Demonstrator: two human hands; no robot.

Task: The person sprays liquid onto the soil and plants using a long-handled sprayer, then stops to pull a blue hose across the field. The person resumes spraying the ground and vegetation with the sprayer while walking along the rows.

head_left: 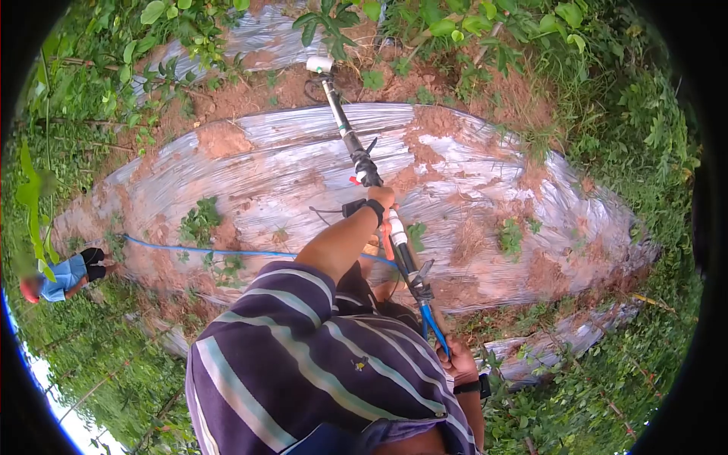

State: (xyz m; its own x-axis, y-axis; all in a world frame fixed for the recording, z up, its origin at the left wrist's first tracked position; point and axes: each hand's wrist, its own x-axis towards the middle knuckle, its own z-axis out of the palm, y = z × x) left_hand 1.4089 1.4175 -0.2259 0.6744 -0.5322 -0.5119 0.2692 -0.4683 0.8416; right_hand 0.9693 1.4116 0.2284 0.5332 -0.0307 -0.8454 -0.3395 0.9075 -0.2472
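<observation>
A long taped pole [353, 144] with metal, black and white sections runs diagonally over the ground. Its far end carries a white pipe piece [319, 64]. My left hand [383, 199] is closed around the pole's middle, near a small black box [353, 208] and an orange-red part [396, 227]. At the rear end, my right hand [459, 362] is closed where a blue tube [432, 324] and the pole meet; its fingers are partly hidden. Both wrists wear black bands. A striped shirt covers my body, and my legs are mostly hidden beneath it.
Silvery plastic mulch [303, 171], patched with soil, covers a raised bed with small green plants [200, 220]. A blue hose [205, 249] crosses it from the left. Another person [67, 277] in a blue top stands at far left. Dense vines [652, 129] border the bed.
</observation>
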